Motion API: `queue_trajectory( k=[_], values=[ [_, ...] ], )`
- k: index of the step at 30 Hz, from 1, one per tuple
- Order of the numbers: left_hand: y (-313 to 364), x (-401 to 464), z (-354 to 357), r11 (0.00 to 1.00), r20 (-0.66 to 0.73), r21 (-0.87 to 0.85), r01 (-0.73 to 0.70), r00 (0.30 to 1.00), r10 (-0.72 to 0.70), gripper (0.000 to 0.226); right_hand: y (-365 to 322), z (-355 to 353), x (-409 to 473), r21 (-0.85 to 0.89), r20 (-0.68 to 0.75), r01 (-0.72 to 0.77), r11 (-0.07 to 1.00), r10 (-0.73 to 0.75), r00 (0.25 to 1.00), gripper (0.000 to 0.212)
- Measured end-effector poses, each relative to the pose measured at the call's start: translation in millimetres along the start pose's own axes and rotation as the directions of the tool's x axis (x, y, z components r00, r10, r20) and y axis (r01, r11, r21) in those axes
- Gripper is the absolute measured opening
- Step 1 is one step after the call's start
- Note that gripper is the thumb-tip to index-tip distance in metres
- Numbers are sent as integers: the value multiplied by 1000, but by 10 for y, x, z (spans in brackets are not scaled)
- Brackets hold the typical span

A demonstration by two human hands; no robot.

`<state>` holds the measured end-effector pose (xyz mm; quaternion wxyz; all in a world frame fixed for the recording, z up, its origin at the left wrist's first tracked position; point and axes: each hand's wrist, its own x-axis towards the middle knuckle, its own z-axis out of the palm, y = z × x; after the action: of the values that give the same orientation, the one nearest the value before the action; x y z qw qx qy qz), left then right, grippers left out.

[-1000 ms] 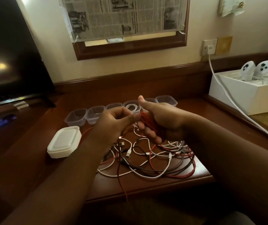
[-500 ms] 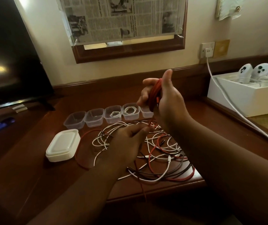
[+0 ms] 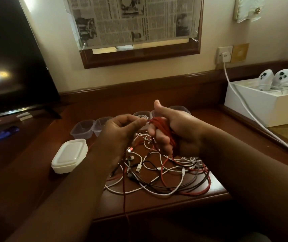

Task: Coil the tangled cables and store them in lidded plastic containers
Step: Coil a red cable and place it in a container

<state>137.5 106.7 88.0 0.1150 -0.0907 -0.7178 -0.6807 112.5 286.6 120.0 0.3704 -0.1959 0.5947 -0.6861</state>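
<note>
Centrally, both hands up over the tangle [image 3: 166, 173] on the desk [image 3: 157, 205]. Right hand [image 3: 173, 131] has the red cable [image 3: 164, 130] looped round its curled fingers, thumb stuck up. Left hand [image 3: 122, 131] pinches that cable's strand just beside the coil; a red length hangs from under it past the desk edge. Tangle of white, black and red leads lies loose below the hands. Tubs [image 3: 83, 128] in a row behind, partly hidden by the hands; one holds a white coil [image 3: 142, 116]. Lid stack [image 3: 70, 155] left of the tangle, apart from it. White box [image 3: 265, 107] at far right
</note>
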Motion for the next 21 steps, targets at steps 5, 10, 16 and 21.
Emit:
queue_trajectory(
  k=[5,10,16,21],
  values=[
    [-115,-70,271,966,-55,-237,103,991,-120,13,-32,117,5,465,49,165,870,-211,976,74],
    [-144,-269,406,991,11,117,71,997,-73,14,-91,25,41,326,-241,598,732,-547,802,71],
    [124,-155,168,829,19,527,-186,978,208,7,-33,-25,57,-584,-281,279,762,-512,812,68],
    [320,-79,12,791,14,550,-268,950,312,29,-80,8,-35,-448,-160,13,894,-94,983,84]
  ],
)
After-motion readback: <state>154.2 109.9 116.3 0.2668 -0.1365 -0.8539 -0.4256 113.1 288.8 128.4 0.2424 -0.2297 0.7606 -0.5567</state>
